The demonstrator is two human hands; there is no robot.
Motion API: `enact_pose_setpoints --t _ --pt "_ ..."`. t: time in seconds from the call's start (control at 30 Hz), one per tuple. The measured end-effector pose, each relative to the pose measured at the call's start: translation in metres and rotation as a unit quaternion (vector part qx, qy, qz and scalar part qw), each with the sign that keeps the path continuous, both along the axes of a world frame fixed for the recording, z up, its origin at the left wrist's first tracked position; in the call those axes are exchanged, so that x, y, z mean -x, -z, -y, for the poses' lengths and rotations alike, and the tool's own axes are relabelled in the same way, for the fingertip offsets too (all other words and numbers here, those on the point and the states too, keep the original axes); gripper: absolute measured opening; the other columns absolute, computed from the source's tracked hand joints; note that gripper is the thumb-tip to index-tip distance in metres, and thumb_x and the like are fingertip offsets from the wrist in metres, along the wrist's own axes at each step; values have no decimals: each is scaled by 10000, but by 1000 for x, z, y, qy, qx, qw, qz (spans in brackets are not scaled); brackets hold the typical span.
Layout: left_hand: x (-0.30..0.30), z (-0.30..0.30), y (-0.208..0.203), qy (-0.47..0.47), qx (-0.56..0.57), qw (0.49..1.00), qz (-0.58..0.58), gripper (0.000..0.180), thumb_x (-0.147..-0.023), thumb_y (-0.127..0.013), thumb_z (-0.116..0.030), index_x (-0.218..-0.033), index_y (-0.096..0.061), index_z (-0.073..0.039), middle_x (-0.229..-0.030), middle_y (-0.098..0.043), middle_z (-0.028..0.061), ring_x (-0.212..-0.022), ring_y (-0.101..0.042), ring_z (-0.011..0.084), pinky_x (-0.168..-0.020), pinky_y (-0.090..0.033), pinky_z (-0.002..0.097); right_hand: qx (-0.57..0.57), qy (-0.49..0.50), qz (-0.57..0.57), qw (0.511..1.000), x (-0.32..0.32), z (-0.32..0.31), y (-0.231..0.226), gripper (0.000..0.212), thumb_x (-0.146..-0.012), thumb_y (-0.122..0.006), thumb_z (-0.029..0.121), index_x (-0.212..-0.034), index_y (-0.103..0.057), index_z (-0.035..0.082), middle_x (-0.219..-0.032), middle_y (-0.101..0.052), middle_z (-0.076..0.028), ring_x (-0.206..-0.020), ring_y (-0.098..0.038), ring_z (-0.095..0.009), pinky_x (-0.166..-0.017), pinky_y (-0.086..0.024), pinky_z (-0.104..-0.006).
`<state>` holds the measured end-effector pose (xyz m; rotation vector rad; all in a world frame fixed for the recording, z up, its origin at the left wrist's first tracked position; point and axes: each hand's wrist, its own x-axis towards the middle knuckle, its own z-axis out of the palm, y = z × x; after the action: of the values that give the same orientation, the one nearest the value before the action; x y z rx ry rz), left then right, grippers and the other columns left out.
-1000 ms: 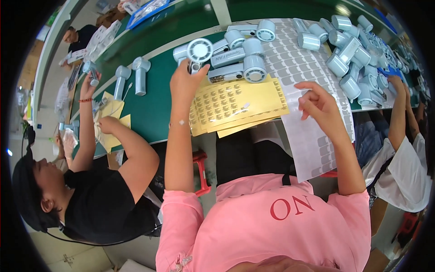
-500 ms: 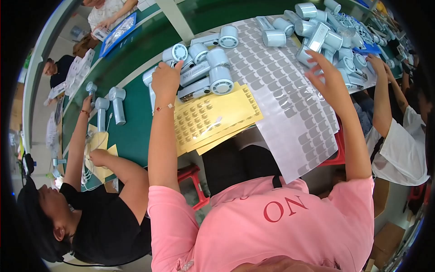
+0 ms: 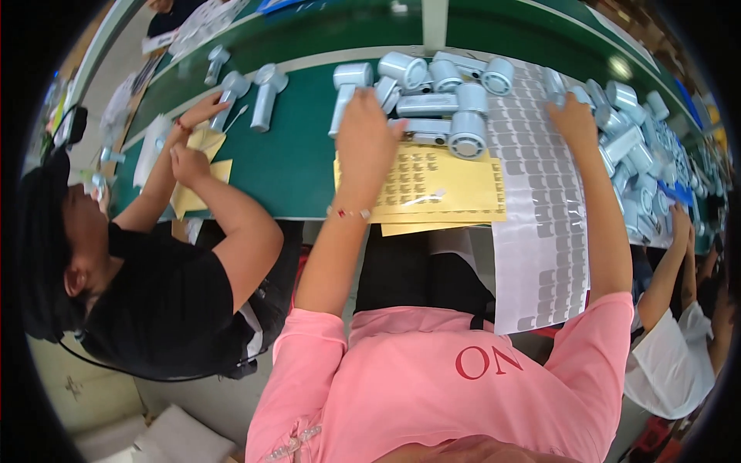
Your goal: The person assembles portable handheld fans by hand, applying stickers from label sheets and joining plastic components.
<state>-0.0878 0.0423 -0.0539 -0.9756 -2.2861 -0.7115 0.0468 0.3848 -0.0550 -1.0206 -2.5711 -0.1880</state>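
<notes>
My left hand (image 3: 364, 135) is over the left end of a group of light-blue handheld fans, its thumb stretched out to the right; it looks open, though its fingertips are partly hidden. Beside it lies a fan (image 3: 353, 75) with its handle toward me, and more fans (image 3: 468, 135) lie sideways to the right. My right hand (image 3: 575, 119) reaches to the far side of the sticker sheet, its fingers closed on a light-blue handheld fan (image 3: 553, 83). Under the near fans are yellow sheets (image 3: 463, 208) of small dark stickers. The long white sheet (image 3: 525, 262) with grey stickers hangs over the table edge.
A big heap of fans (image 3: 629, 147) lies to the right, where another person's arms (image 3: 671, 231) reach in. On the left a co-worker in black (image 3: 170, 293) handles fans on the green table (image 3: 289, 170). A pale upright post (image 3: 434, 27) stands at the table's back.
The view has swung, so the table sits further right. My right hand, earlier spread in the air, has come down to a fan. My left hand stays over the fan group.
</notes>
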Motion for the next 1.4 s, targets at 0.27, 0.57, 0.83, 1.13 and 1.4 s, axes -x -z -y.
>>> enact_pose_setpoints --t 0.27,0.57,0.83,1.13,1.4 --pt "-104 -2 0 346 -220 751 517 606 -765 -698 -283 -1230 -446 13 -1226 -510 149 -1123 -502 260 -913 -419 373 328 -158 -302 881 -79 122 -96 434 -863 -537 213 -1235 -486 -3 -1123 -550 -142 -908 -597 -175 -641 -529 -256" --pt "-114 2 -27 367 -355 612 604 457 -696 -685 -41 -1098 -470 -10 -1024 -586 78 -923 -577 190 -901 -415 299 159 -409 -112 892 -110 228 -55 724 -644 -781 175 -1280 -455 57 -1311 -432 -113 -994 -521 -205 -704 -472 -262" --pt "-109 7 -18 210 -220 951 49 605 -586 -724 -104 -1128 -463 -48 -1092 -512 106 -1062 -499 277 -1043 -199 537 267 -402 -311 818 -63 262 -75 430 -652 -748 92 -1034 -558 34 -1019 -551 -122 -833 -580 -239 -640 -503 -305" --pt "-119 34 -9 397 -401 274 779 587 -898 -378 -556 -1171 -478 -45 -1097 -548 83 -1024 -523 214 -899 -418 367 206 -407 -311 834 -64 261 -64 426 -619 -716 9 -1023 -600 73 -1092 -524 -104 -880 -586 -252 -667 -491 -283" --pt "-99 27 -5 301 -513 328 734 243 -883 -549 -251 -989 -550 -33 -758 -587 71 -739 -605 192 -783 -526 396 156 -471 -214 842 -103 251 -48 294 -656 -685 -43 -919 -621 70 -945 -582 -82 -815 -562 -256 -658 -454 -316"
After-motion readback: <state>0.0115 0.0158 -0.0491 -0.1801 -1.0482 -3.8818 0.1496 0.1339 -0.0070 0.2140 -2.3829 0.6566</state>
